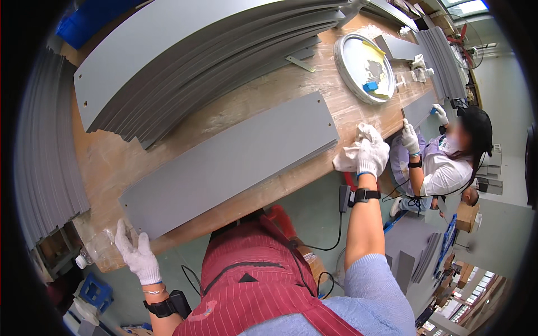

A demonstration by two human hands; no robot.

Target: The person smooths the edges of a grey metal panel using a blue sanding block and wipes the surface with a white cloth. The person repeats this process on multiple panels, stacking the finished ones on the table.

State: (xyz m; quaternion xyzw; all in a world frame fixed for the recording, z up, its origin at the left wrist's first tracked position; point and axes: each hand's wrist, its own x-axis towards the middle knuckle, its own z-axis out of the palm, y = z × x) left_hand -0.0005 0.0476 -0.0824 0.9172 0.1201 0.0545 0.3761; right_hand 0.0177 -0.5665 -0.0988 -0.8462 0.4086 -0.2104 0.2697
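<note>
Gripping cloth (pixel 345 160): right hand (pixel 373 150) | spread at panel (pixel 232 162): left hand (pixel 136 255) | beyond: stack (pixel 204 59), round tray (pixel 351 67)

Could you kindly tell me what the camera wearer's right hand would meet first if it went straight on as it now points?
The right hand would probably meet the round white tray on the table first, though depth is unclear.
</note>
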